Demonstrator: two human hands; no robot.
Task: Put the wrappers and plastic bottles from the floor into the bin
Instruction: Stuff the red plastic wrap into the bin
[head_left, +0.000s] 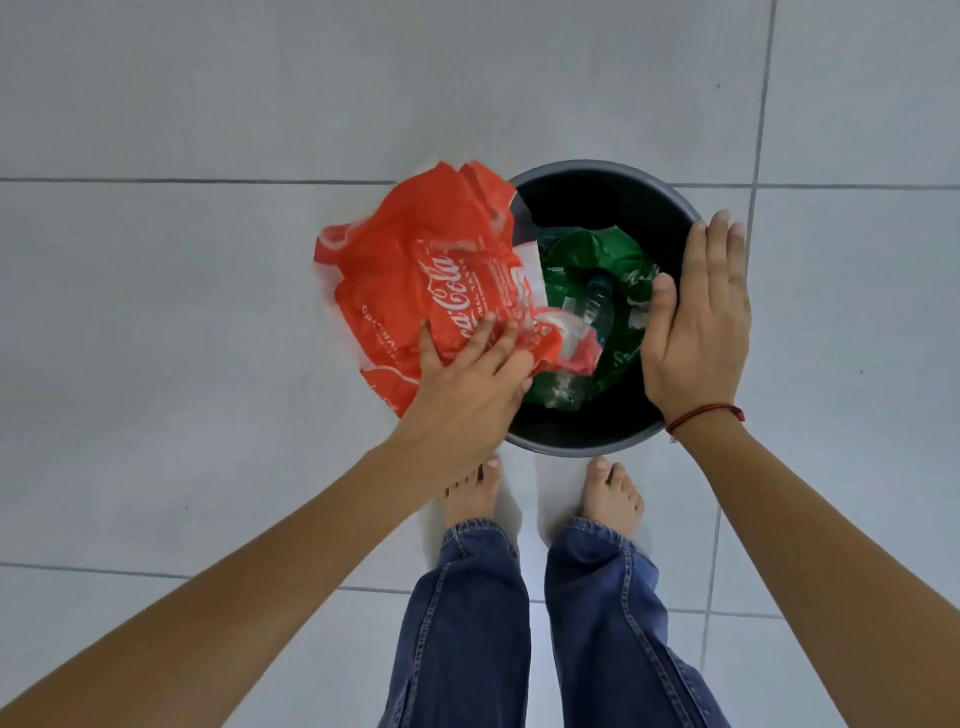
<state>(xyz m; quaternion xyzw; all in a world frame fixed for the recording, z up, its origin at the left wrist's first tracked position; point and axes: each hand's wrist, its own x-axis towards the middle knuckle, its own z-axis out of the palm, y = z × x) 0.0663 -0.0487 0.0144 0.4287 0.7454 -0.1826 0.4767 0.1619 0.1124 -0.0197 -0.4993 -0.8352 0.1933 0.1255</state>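
Note:
A round dark bin (597, 174) stands on the floor just in front of my bare feet. Inside it lie a crumpled green wrapper (587, 254) and a clear plastic bottle (595, 304). My left hand (467, 384) grips a large crumpled red Coca-Cola wrapper (410, 260), held over the bin's left rim, mostly outside it. My right hand (696, 322) hovers flat over the bin's right rim, fingers together and extended, holding nothing. A red string bracelet circles that wrist.
Pale grey floor tiles (208, 364) with dark grout lines surround the bin. My feet (613, 499) and blue jeans (571, 623) are directly below the bin.

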